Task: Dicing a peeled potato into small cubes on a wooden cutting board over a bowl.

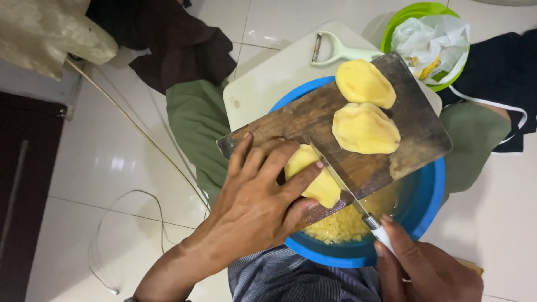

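Wooden board point(347, 140) bridges blue bowl point(425, 207), so cut pieces drop in. Left hand point(257, 207) fingers press potato half point(313, 176) onto board; right hand point(425, 268) clenched round knife point(349, 196) handle, blade against potato.

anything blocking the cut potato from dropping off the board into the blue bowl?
Nothing visible. The potato sits at the board's near edge under the left hand, with the knife in the right hand. The bowl lies open directly below, cut pieces already inside.
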